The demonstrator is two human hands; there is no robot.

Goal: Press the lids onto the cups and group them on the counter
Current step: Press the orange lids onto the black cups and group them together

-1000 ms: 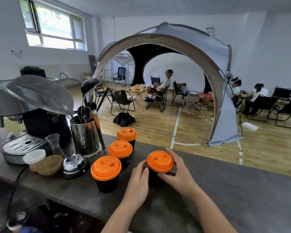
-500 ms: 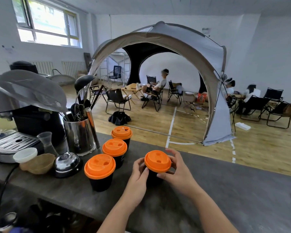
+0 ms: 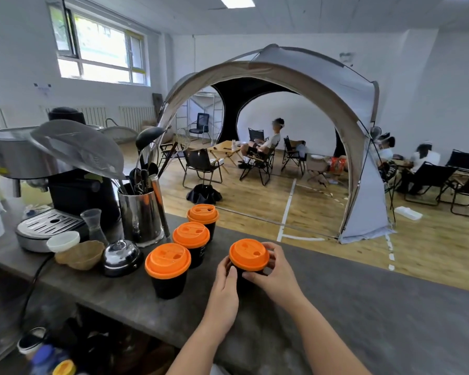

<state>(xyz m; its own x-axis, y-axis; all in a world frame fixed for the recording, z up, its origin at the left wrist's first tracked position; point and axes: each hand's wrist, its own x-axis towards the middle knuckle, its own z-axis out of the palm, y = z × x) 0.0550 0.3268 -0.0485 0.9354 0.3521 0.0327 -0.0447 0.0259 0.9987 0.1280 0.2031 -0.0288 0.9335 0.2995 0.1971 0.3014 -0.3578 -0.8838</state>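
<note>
Since a second ago our hands have hardly shifted: both still clasp the same black cup (image 3: 240,277) with its orange lid (image 3: 249,254), though our view has tipped up and back, showing more ceiling. We curl our left hand (image 3: 224,289) around the cup's wall at its 9 o'clock side, and our right hand (image 3: 275,272) wraps it from 3 o'clock, fingertips reaching round the far rim of the lid. We see the cup standing on the dark counter (image 3: 363,315), lid seated. From it, toward 9 and 10 o'clock, three more lidded cups form a line: the near cup (image 3: 168,269), the middle cup (image 3: 192,243) just behind it, and the far cup (image 3: 203,219) at the counter's far edge. At their 9 o'clock sit a service bell (image 3: 122,257), a steel utensil holder (image 3: 141,216) and a coffee machine (image 3: 52,182).
</note>
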